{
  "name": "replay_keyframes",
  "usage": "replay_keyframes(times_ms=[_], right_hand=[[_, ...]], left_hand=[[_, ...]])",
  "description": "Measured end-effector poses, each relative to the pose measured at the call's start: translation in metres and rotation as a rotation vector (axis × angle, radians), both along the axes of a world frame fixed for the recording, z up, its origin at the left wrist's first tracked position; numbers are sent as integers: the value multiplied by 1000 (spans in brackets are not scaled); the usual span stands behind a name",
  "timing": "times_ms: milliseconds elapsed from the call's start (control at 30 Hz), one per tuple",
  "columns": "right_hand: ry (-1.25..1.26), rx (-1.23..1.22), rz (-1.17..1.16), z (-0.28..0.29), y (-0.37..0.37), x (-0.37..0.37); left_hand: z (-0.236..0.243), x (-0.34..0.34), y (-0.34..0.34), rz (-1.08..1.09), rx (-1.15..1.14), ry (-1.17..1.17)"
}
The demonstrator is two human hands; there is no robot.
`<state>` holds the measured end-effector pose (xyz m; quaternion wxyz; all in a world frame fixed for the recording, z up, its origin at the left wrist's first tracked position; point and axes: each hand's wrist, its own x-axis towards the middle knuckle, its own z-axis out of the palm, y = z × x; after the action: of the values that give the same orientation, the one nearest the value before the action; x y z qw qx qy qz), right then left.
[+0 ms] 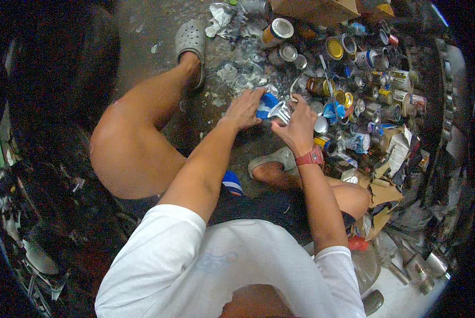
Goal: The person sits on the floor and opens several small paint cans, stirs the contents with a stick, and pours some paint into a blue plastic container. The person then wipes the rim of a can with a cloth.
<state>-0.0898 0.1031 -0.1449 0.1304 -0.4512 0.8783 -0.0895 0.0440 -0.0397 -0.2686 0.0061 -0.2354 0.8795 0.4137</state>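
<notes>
In front of me my left hand [244,110] is closed around the near side of a small blue and white container [266,104], which looks like a can. My right hand [299,126] grips a shiny silver cup-like can [281,113], its fingers curled round the right side. The two containers meet or nearly meet, rim toward rim, and both look tilted. What is inside them is too small to make out. A red watch [310,156] is on my right wrist. Just beyond the right hand, a thin pale curved strip [296,85] rises among the cans.
Many paint cans crowd the floor to the right, among them a yellow-lidded can [334,48] and an orange-banded can [277,33]. Crumpled paper [220,20] lies beyond my left hand. A cardboard box [317,9] stands far back; torn cardboard [384,192] lies by my right knee.
</notes>
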Motion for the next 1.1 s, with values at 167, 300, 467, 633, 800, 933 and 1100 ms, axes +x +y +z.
replay_keyframes(times_ms=[167,300,467,633,800,933,1100], right_hand=[[-134,-273,-277,-38,33,-11],[-147,-287,-454,-69,41,-24],[-153,-110,-436,-129,36,-51],[-180,25,-477,-160,21,-70],[97,-128,-366,-165,29,-53],[-471,-388,-734,-164,37,-11],[-1576,-617,-1284,-137,29,38]], left_hand=[[0,-3,3,-6,-22,-18],[0,-7,2,-19,-18,2],[3,-7,5,1,-29,8],[15,-4,4,6,-64,15],[21,-7,4,-18,-57,17],[33,-9,9,10,-81,-55],[37,-9,11,10,-90,-9]])
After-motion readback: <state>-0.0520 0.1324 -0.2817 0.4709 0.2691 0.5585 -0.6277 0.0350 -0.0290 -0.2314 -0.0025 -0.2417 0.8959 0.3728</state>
